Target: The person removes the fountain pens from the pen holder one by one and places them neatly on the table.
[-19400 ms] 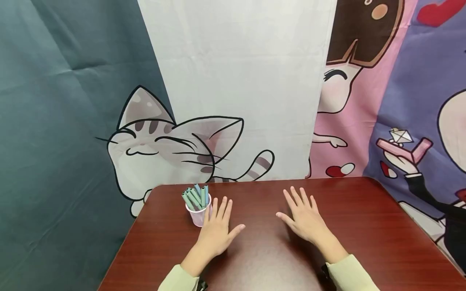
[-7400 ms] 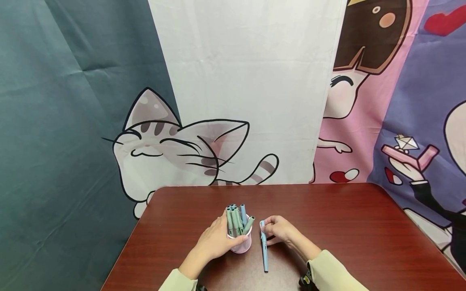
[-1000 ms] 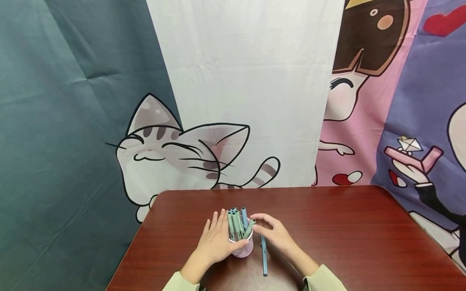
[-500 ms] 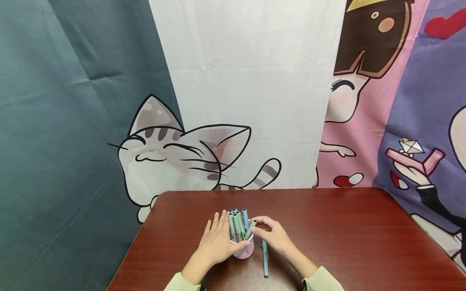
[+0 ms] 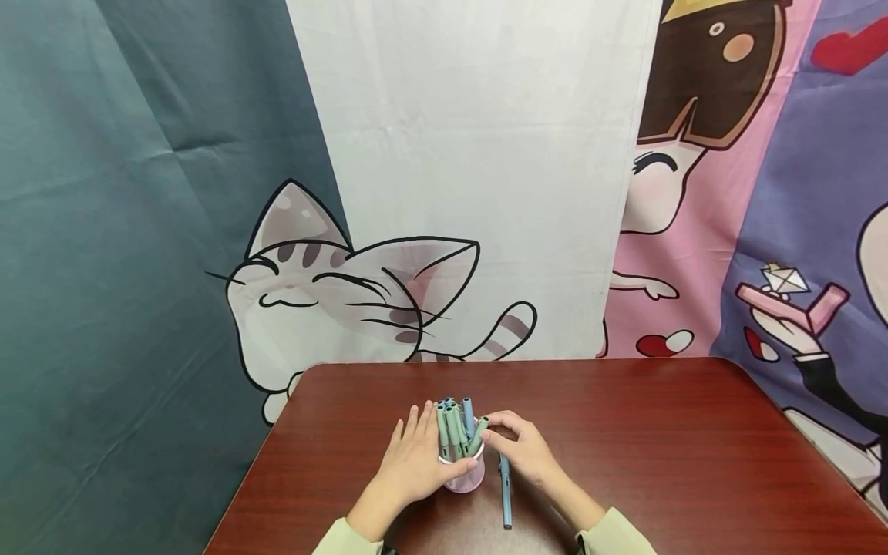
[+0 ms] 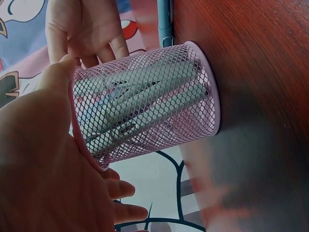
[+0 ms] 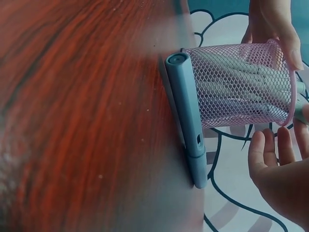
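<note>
Right hand (image 5: 529,455) moved off blue pen (image 5: 506,493), pinches green pen (image 5: 478,437), axis slanting up-right; left hand (image 5: 411,459) spread against cup (image 5: 466,481).

Metal-looking mesh is shown by the pink cup (image 5: 469,479), smooth plastic by the blue pen (image 5: 506,495) at its four o'clock, glossy wood by the table (image 5: 659,432), creased cloth by the backdrop (image 5: 479,123).
</note>
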`<action>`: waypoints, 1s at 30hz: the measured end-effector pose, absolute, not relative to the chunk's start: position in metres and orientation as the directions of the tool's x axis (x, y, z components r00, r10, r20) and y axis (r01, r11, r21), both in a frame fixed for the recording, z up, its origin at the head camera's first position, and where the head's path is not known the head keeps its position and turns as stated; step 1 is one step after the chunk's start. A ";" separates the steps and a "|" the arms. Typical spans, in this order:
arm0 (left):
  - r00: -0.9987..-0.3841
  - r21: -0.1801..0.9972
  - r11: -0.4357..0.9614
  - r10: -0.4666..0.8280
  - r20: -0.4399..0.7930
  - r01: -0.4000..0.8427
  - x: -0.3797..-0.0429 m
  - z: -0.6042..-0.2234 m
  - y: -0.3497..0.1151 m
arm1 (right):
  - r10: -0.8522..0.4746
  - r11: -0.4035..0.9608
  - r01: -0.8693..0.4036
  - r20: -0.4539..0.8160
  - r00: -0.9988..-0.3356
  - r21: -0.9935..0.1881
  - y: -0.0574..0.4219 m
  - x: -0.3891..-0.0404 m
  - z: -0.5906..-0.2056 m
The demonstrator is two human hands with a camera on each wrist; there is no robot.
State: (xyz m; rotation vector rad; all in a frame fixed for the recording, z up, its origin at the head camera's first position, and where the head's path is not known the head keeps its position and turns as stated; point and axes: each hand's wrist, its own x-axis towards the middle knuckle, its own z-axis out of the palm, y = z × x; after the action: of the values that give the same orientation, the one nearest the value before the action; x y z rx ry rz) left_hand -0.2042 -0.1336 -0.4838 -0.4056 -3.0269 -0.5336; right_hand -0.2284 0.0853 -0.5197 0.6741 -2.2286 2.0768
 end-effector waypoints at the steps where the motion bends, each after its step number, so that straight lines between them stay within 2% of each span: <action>1: -0.965 0.330 0.907 0.248 0.086 0.262 -0.204 -0.484 -0.134 | -0.289 0.021 -0.329 0.309 -0.906 -0.944 0.085 -0.228 -0.519; 8: -0.965 0.339 0.904 0.247 0.085 0.261 -0.204 -0.485 -0.133 | -0.237 0.037 -0.345 0.328 -0.915 -0.938 0.083 -0.226 -0.511; 15: -0.965 0.344 0.902 0.247 0.087 0.262 -0.203 -0.486 -0.134 | -0.186 -0.004 -0.242 0.239 -0.953 -0.970 0.084 -0.222 -0.492; 24: -0.965 0.337 0.904 0.250 0.080 0.263 -0.203 -0.486 -0.134 | -0.179 -0.106 -0.316 0.331 -0.927 -0.943 0.092 -0.219 -0.470; 30: -0.965 0.344 0.902 0.249 0.080 0.261 -0.203 -0.485 -0.134 | -0.156 -0.133 -0.304 0.322 -0.934 -0.944 0.097 -0.215 -0.453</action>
State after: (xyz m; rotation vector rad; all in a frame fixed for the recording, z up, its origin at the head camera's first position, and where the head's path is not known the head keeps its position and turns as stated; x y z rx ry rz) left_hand -0.2034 -0.1345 -0.4847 -0.4058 -3.0303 -0.5549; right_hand -0.2154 0.0973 -0.4527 0.5326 -1.9990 2.2285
